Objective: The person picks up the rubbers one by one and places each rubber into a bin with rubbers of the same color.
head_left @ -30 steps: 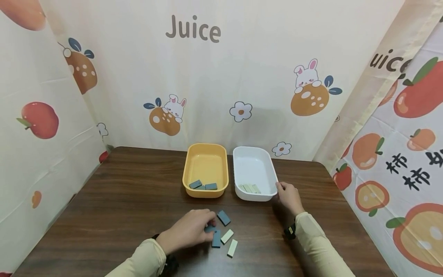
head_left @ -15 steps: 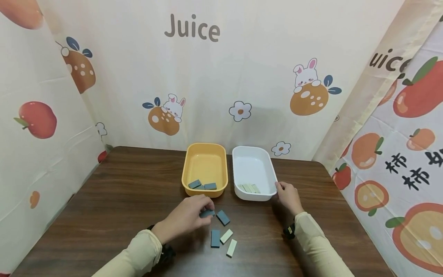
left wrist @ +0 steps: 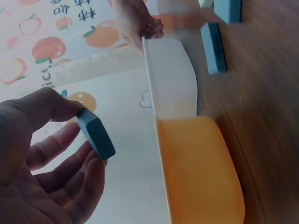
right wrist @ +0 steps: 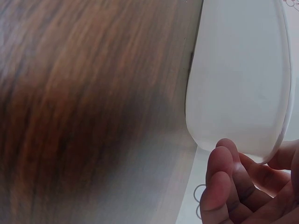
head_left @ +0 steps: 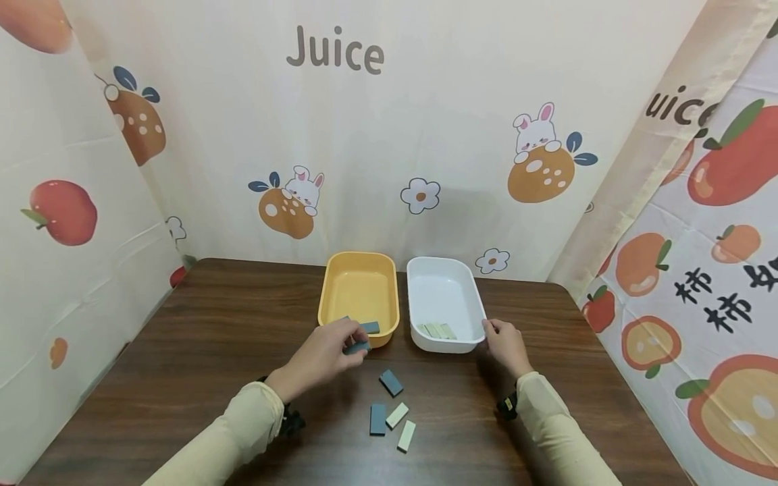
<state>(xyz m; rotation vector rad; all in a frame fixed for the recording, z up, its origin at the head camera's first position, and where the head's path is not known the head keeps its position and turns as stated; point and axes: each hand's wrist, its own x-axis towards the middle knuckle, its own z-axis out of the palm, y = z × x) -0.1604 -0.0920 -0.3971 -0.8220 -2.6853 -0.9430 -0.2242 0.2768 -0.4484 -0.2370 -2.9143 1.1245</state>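
pinching a blue-grey block (left wrist: 96,134) firmly, the person's left grip (head_left: 319,354) held it near the front of the yellow tray (head_left: 365,290); the right grip (head_left: 507,345) clasped the rim of the white tray (head_left: 444,290). the block seemed light, stiff and smooth, probably best taken across its narrow edges.

We see a brown wood-grained desk (head_left: 213,337) with rounded far corners. Towards its far edge we have a yellow tray (head_left: 358,290) and, just right of it, a white tray (head_left: 442,290). Nearer us lie four blocks: a slanted blue-grey block (head_left: 392,383), a lengthwise blue-grey block (head_left: 377,419), and, just beside that, an upper pale green block (head_left: 397,415) and a lower pale green block (head_left: 406,437).
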